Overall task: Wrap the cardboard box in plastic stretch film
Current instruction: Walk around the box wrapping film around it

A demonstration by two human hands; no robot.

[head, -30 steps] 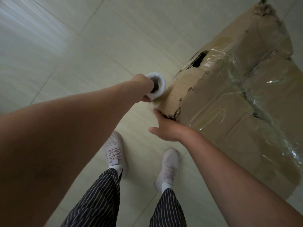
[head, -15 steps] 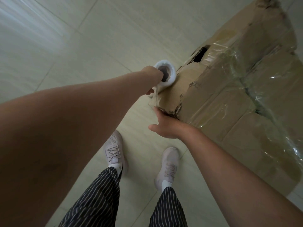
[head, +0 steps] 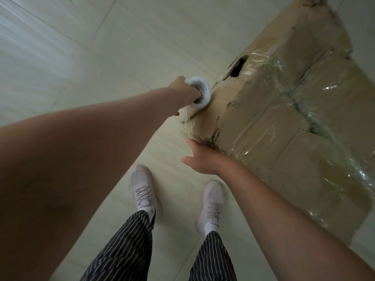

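A large worn cardboard box point(head: 274, 122) stands on the floor at the right, its top and sides partly covered in shiny clear film. A white stretch film roll point(head: 200, 93) stands upright beside the box's near-left corner. My left hand point(head: 182, 92) grips the roll from the top, fingers reaching into its core. Film point(head: 187, 123) runs from the roll onto the torn corner. My right hand point(head: 203, 159) lies flat with straight fingers against the box's side just below that corner.
Pale tiled floor point(head: 101, 57) spreads to the left and behind the roll. My two feet in light sneakers point(head: 142, 191) stand close to the box's near side. A dark hand hole point(head: 237, 67) opens in the box's left face.
My left hand has carried the roll farther along the box's left face, away from me. My right hand has stayed pressed near the torn corner.
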